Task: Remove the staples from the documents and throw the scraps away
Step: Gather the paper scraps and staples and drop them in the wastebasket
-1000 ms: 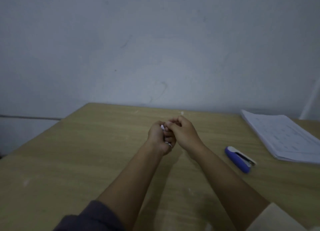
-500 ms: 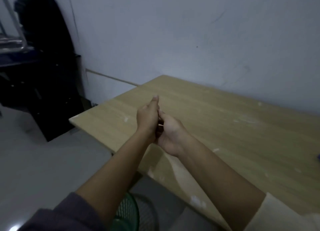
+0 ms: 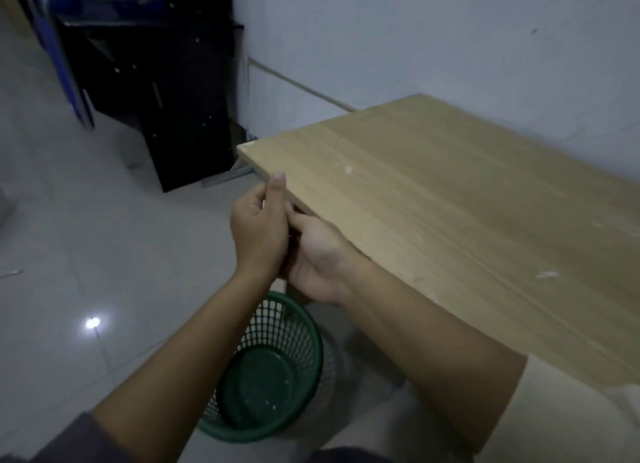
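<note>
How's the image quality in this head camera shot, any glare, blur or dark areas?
Head view: dim, flat light; a bright glare spot on the tiled floor; the blue chair top left is blurred; the black cabinet loses detail in shadow; the green basket looks fairly sharp.

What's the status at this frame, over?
The left hand and right hand clasped together beyond table edge; contents hidden. Green basket on floor beneath forearms. Nothing seen blocking the drop.

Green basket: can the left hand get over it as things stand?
Probably yes: the left hand hangs past the table edge, and the green basket stands open on the floor below, with nothing between.
</note>
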